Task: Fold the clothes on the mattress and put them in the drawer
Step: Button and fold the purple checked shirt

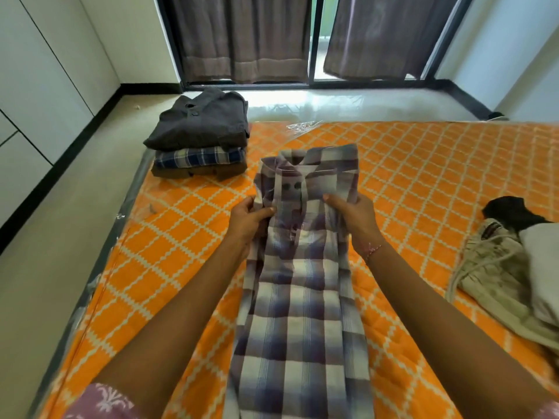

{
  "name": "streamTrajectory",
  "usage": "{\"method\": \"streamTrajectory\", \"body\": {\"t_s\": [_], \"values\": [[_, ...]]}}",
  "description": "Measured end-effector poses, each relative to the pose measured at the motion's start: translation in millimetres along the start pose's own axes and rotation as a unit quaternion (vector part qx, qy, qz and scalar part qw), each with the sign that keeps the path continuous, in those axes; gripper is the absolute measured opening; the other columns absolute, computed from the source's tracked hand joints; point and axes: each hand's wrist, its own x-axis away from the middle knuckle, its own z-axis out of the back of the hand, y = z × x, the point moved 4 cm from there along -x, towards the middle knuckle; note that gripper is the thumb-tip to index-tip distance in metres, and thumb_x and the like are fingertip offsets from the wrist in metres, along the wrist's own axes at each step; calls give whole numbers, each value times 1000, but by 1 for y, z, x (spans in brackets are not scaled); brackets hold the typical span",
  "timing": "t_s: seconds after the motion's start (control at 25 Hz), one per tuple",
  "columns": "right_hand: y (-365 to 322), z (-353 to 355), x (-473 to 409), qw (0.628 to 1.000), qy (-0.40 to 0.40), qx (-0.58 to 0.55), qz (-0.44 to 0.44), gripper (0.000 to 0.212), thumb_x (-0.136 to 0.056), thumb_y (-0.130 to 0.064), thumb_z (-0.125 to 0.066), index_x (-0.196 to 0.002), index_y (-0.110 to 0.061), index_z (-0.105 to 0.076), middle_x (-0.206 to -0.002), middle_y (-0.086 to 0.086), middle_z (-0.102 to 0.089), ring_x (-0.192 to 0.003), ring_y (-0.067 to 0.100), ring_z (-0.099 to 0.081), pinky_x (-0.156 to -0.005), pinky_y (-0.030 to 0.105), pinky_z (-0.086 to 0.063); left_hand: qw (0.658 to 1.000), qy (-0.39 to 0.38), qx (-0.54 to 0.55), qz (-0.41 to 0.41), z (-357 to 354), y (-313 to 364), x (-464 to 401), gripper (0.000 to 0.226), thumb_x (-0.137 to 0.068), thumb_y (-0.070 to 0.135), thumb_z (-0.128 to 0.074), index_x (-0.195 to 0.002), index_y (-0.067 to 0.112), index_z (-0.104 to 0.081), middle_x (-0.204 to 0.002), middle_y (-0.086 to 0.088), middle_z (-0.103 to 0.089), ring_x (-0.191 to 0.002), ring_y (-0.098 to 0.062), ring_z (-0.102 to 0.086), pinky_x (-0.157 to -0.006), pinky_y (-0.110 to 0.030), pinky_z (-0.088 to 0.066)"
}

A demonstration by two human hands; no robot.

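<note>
A purple and white checked shirt (pixel 302 297) lies lengthwise on the orange patterned mattress (pixel 423 182), folded into a narrow strip with its collar at the far end. My left hand (pixel 249 219) pinches the shirt's left edge just below the collar. My right hand (pixel 351 216) grips the right edge at the same height. A stack of three folded shirts (pixel 199 137), dark grey on top, sits at the mattress's far left corner.
A heap of unfolded clothes (pixel 511 267), beige, black and grey, lies at the right edge of the mattress. White cabinet fronts (pixel 36 86) line the left wall. Beige floor runs along the left, and dark curtains (pixel 248 37) hang at the far window.
</note>
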Motion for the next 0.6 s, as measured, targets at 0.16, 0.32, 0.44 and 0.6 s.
{"method": "streamTrajectory", "body": {"t_s": [0.16,0.32,0.44,0.6], "values": [[-7,35,103,984,-101,74,126,9,-84,-27,-70,-88,-19,-69,-80,-12,-72,-73,7,-67,-64,23,-52,974,-139,-92,-155,31,12,87,42,-78,-4,-68,-114,13,-56,-96,-4,-67,-84,5,-65,-73,-18,-53],[63,66,209,833,-228,420,279,46,-93,-59,-40,-126,-33,-56,-130,-14,-57,-124,16,-52,-104,40,-39,700,-176,-570,-393,71,-54,172,20,-79,32,-54,-89,25,-70,-83,0,-65,-76,-16,-65,-69,-23,-34],[91,77,233,720,-281,602,199,43,-102,-34,-37,-144,-35,-28,-153,-9,-18,-142,14,-7,-114,51,-23,600,-202,-683,-364,79,-66,201,31,-84,16,-45,-95,27,-72,-93,3,-68,-82,-22,-65,-73,-33,-44],[43,66,238,849,-180,473,153,47,-93,-30,-28,-126,-23,-60,-140,1,-50,-135,25,-40,-114,54,-19,723,-132,-604,-309,52,-21,212,32,-87,25,-45,-108,19,-69,-112,-2,-67,-104,-26,-63,-88,-44,-38]]}}
